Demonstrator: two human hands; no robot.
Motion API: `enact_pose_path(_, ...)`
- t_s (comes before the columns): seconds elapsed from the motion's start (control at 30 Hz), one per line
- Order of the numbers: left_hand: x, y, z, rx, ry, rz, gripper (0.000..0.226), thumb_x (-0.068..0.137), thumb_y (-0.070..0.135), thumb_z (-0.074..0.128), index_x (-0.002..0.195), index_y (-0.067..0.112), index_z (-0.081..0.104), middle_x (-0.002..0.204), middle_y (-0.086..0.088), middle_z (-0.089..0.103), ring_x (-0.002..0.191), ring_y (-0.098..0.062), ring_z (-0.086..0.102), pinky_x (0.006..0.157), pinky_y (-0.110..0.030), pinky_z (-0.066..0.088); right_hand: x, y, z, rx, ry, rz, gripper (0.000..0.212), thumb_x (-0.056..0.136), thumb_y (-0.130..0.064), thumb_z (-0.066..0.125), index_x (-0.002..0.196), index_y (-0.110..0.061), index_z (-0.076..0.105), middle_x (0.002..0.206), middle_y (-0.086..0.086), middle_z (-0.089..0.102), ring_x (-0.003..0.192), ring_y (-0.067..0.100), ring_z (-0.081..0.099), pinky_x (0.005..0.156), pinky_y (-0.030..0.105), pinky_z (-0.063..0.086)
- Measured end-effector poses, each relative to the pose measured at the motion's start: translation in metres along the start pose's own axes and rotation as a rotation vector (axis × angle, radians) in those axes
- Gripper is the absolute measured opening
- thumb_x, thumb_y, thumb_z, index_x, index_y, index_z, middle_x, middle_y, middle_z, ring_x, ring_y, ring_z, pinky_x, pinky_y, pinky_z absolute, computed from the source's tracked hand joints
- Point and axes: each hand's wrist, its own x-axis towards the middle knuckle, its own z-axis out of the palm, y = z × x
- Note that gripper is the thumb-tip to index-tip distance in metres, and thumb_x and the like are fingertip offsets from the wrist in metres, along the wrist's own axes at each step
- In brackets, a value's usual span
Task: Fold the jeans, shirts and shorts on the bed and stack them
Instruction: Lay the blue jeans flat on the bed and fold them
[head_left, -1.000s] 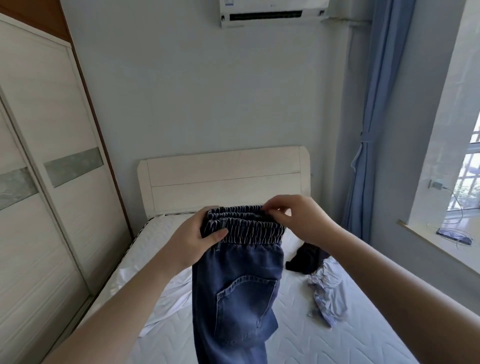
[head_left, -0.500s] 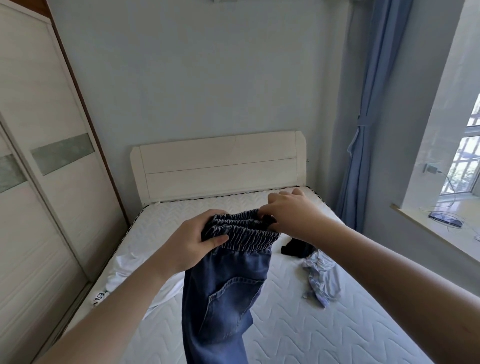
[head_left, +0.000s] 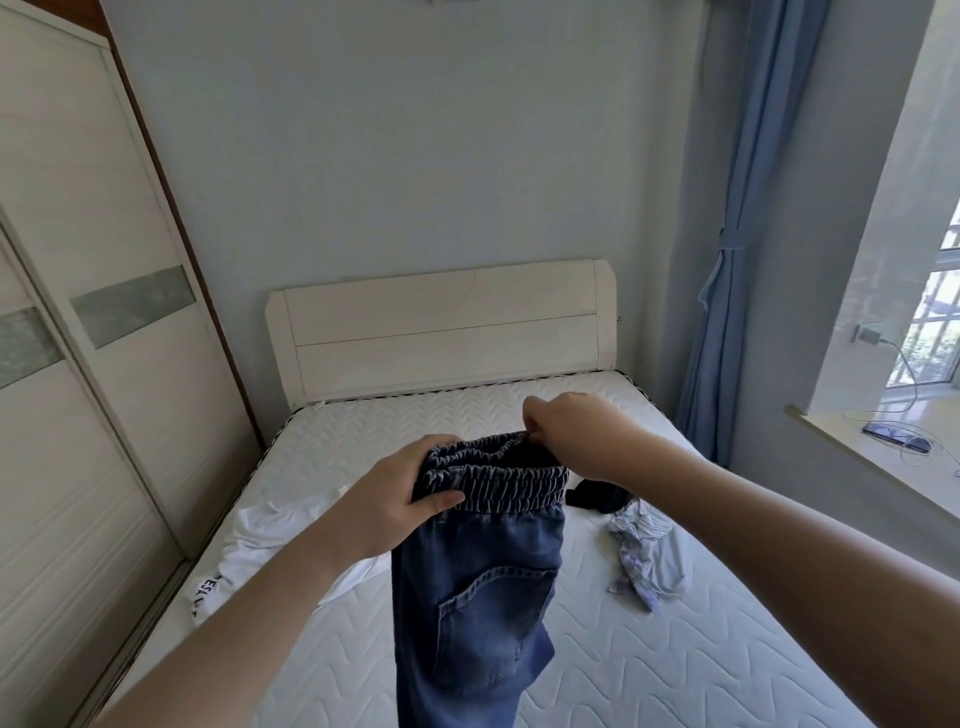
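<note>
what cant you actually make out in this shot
- Blue denim jeans, head view: legs cut off by the bottom edge.
- White printed shirt: partly hidden behind the left hand and forearm; its print is too small to read.
- Small black garment: crumpled, partly behind the right hand's forearm; type unclear.
- Right fingertips: tucked out of sight at the waistband.

two bare forearms; hands (head_left: 395, 504) without rings; no sleeves showing
</note>
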Motion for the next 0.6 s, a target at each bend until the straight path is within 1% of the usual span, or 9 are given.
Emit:
enact_pose_path(0.07, -0.002, -0.004, 0.002, 0.003, -0.006, 0.0, 0.047, 0.083, 0.047, 0.064, 0.124, 0.052, 0.039, 0.119, 0.026, 0.058, 0.11, 0.008, 0.054, 0.094, -0.007, 0.038, -0.001, 0.002, -0.002, 0.118, -0.031, 0.054, 0.01, 0.101, -0.029, 0.047, 0.099, -0.019, 0.046, 0.084, 0.001, 0.054, 0.077, 0.022, 0.05, 0.062, 0.032, 0.034)
enact_pose_path(0.13, -0.005, -0.007, 0.004, 0.009, -0.012, 0.006, 0.049, 0.083, 0.048, 0.064, 0.125, 0.053, 0.038, 0.119, 0.03, 0.056, 0.112, 0.009, 0.053, 0.094, -0.006, 0.037, -0.002, 0.005, -0.004, 0.229, -0.055, 0.081, 0.008, 0.1, -0.029, 0.05, 0.096, -0.022, 0.047, 0.085, -0.004, 0.054, 0.079, 0.02, 0.051, 0.059, 0.029, 0.034)
enact_pose_path(0.23, -0.008, -0.012, 0.005, 0.014, 0.012, 0.005, 0.045, 0.084, 0.048, 0.062, 0.123, 0.053, 0.04, 0.116, 0.034, 0.057, 0.11, 0.009, 0.054, 0.092, -0.004, 0.037, -0.004, 0.009, -0.01, 0.386, -0.059, 0.086, 0.006, 0.098, -0.027, 0.056, 0.098, -0.022, 0.054, 0.091, -0.005, 0.062, 0.086, 0.017, 0.058, 0.072, 0.029, 0.043)
enact_pose_path(0.27, -0.009, -0.014, 0.005, 0.011, 0.032, 0.001, 0.043, 0.085, 0.047, 0.062, 0.122, 0.053, 0.041, 0.115, 0.033, 0.057, 0.109, 0.008, 0.055, 0.091, -0.004, 0.037, -0.005, 0.011, -0.012, 0.444, -0.05, 0.083, 0.006, 0.097, -0.026, 0.058, 0.097, -0.022, 0.053, 0.089, -0.007, 0.064, 0.084, 0.017, 0.059, 0.075, 0.03, 0.045)
enact_pose_path(0.33, -0.011, -0.017, 0.003, -0.007, 0.07, -0.005, 0.04, 0.088, 0.042, 0.063, 0.12, 0.054, 0.043, 0.113, 0.031, 0.059, 0.106, 0.006, 0.057, 0.089, -0.006, 0.04, -0.009, 0.012, -0.015, 0.527, -0.033, 0.045, 0.011, 0.096, -0.024, 0.059, 0.097, -0.026, 0.049, 0.079, -0.01, 0.066, 0.073, 0.017, 0.059, 0.071, 0.031, 0.045)
enact_pose_path(0.4, -0.012, -0.018, 0.002, -0.027, 0.099, -0.002, 0.038, 0.088, 0.041, 0.062, 0.118, 0.056, 0.045, 0.11, 0.029, 0.061, 0.104, 0.003, 0.059, 0.087, -0.006, 0.041, -0.014, 0.012, -0.018, 0.501, -0.04, -0.024, 0.011, 0.096, -0.021, 0.056, 0.096, -0.03, 0.048, 0.076, -0.007, 0.067, 0.071, 0.017, 0.059, 0.072, 0.03, 0.046)
enact_pose_path(0.5, -0.011, -0.017, 0.001, -0.054, 0.132, 0.001, 0.035, 0.086, 0.045, 0.061, 0.115, 0.057, 0.048, 0.107, 0.026, 0.064, 0.101, 0.002, 0.062, 0.083, -0.006, 0.043, -0.019, 0.013, -0.02, 0.36, -0.157, -0.123, 0.025, 0.097, -0.012, 0.051, 0.09, -0.03, 0.067, 0.092, -0.006, 0.066, 0.082, 0.013, 0.056, 0.082, 0.029, 0.045)
enact_pose_path(0.53, -0.011, -0.017, 0.002, -0.059, 0.141, 0.006, 0.034, 0.085, 0.045, 0.061, 0.115, 0.056, 0.049, 0.107, 0.026, 0.064, 0.1, 0.002, 0.062, 0.083, -0.006, 0.043, -0.02, 0.013, -0.019, 0.327, -0.204, -0.146, 0.027, 0.097, -0.011, 0.051, 0.096, -0.028, 0.072, 0.097, -0.009, 0.063, 0.087, 0.01, 0.054, 0.085, 0.025, 0.042)
enact_pose_path(0.6, -0.011, -0.018, 0.003, -0.06, 0.151, 0.013, 0.033, 0.085, 0.046, 0.062, 0.115, 0.053, 0.051, 0.106, 0.026, 0.065, 0.1, 0.001, 0.062, 0.083, -0.006, 0.043, -0.023, 0.012, -0.016, 0.283, -0.267, -0.189, 0.03, 0.099, -0.012, 0.049, 0.11, -0.028, 0.072, 0.102, -0.013, 0.056, 0.093, 0.003, 0.048, 0.086, 0.018, 0.034)
